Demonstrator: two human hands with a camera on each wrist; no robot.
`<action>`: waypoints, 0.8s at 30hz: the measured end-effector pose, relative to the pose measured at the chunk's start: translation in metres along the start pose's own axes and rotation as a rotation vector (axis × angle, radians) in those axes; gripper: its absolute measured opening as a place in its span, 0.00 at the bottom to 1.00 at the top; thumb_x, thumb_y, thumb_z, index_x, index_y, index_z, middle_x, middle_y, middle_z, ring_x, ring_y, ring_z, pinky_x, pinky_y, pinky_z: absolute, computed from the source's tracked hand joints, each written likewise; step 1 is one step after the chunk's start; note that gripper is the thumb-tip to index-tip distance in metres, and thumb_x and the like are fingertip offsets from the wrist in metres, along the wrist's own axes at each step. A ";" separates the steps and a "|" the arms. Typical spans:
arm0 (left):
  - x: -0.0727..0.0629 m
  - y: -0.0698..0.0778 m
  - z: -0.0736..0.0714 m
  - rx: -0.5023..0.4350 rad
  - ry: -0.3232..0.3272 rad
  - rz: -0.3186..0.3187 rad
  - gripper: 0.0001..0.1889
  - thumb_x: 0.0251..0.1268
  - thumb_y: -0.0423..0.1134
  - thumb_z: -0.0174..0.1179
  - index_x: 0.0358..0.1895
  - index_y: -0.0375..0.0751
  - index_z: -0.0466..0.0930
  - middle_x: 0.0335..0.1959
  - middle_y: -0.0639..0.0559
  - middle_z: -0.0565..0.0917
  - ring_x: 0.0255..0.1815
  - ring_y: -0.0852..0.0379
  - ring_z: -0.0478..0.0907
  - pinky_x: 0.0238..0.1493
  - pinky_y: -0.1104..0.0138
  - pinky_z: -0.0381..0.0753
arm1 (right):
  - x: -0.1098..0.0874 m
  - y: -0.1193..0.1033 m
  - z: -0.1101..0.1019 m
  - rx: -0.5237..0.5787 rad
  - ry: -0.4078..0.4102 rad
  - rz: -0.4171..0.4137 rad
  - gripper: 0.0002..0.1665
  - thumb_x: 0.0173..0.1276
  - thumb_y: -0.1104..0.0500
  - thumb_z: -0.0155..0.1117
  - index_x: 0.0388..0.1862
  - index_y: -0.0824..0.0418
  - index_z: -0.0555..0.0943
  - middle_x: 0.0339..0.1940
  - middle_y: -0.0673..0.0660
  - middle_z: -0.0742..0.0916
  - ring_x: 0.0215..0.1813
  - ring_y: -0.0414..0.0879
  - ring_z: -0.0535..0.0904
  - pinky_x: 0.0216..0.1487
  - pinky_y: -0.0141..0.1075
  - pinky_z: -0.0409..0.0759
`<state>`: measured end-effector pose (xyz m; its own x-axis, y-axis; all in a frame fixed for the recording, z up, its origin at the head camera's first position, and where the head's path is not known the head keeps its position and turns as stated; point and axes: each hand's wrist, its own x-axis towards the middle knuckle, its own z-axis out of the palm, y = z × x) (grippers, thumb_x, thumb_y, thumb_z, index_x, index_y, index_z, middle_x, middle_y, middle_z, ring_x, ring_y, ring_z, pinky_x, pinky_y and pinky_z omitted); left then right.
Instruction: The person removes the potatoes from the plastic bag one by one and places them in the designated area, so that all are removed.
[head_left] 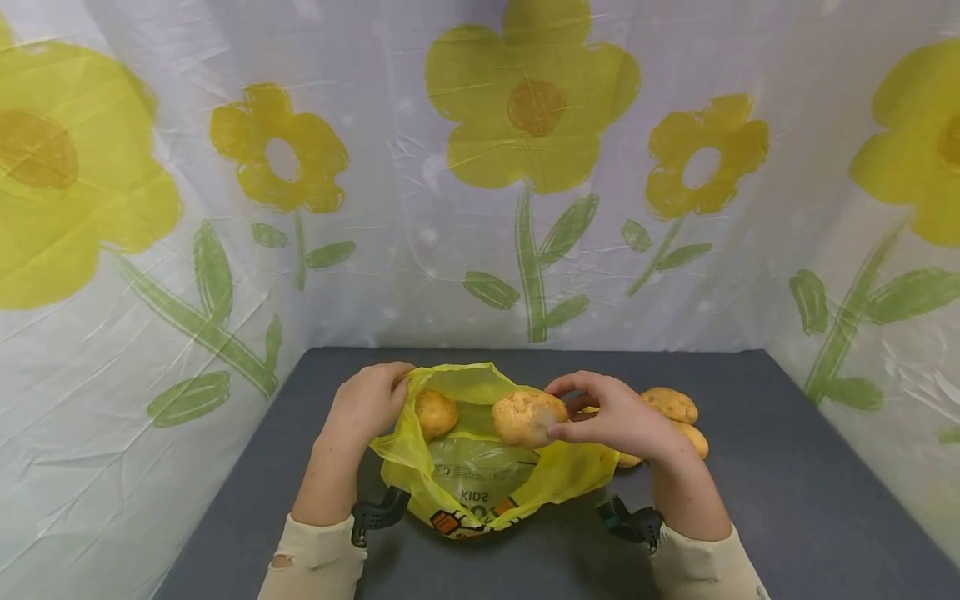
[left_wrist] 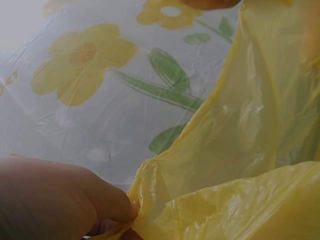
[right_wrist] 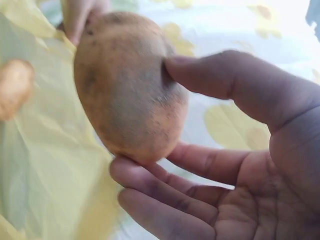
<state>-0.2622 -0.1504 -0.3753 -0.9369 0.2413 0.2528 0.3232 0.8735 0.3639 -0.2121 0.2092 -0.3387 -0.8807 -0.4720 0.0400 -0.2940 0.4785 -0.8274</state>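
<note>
A yellow plastic bag [head_left: 570, 468] with dark print lies on the table, its mouth spread wide. At its left rim my left hand [head_left: 369, 403] pinches the film between thumb and fingers; the left wrist view shows the gathered plastic [left_wrist: 150, 192] at the fingertips. My right hand [head_left: 611, 418] holds a potato [head_left: 527, 418] over the bag's opening, thumb on one side and fingers on the other, as the right wrist view of the potato [right_wrist: 131, 85] shows. Another potato [head_left: 436, 414] sits inside the bag near the left hand.
Several more potatoes [head_left: 670, 405] lie on the dark table [head_left: 795, 500] right of the bag, partly hidden behind the right hand and wrist. A flower-printed curtain [head_left: 405, 250] encloses the table at the back and sides. Black wrist mounts [head_left: 378, 510] sit on both forearms.
</note>
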 end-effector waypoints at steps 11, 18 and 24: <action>0.001 0.002 0.000 -0.017 -0.012 -0.006 0.18 0.78 0.34 0.54 0.65 0.37 0.81 0.57 0.41 0.85 0.23 0.57 0.71 0.28 0.60 0.71 | -0.025 0.014 -0.035 0.032 0.010 0.037 0.30 0.67 0.53 0.75 0.63 0.62 0.76 0.58 0.61 0.81 0.58 0.55 0.81 0.49 0.44 0.82; 0.002 0.001 0.003 -0.008 -0.012 -0.004 0.17 0.78 0.35 0.55 0.64 0.36 0.82 0.56 0.41 0.85 0.23 0.57 0.71 0.28 0.60 0.72 | -0.035 0.031 -0.048 0.036 0.002 0.076 0.29 0.69 0.57 0.73 0.62 0.66 0.72 0.53 0.62 0.82 0.54 0.55 0.82 0.46 0.45 0.82; 0.002 0.002 0.003 0.004 -0.008 -0.005 0.17 0.78 0.34 0.55 0.64 0.36 0.82 0.56 0.41 0.85 0.26 0.56 0.75 0.29 0.59 0.74 | -0.040 0.045 -0.056 0.016 -0.001 0.123 0.30 0.67 0.57 0.75 0.59 0.66 0.71 0.51 0.62 0.81 0.56 0.56 0.80 0.45 0.42 0.82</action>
<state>-0.2641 -0.1471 -0.3767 -0.9397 0.2402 0.2434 0.3178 0.8763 0.3620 -0.2112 0.2908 -0.3466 -0.9093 -0.4113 -0.0626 -0.1783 0.5211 -0.8347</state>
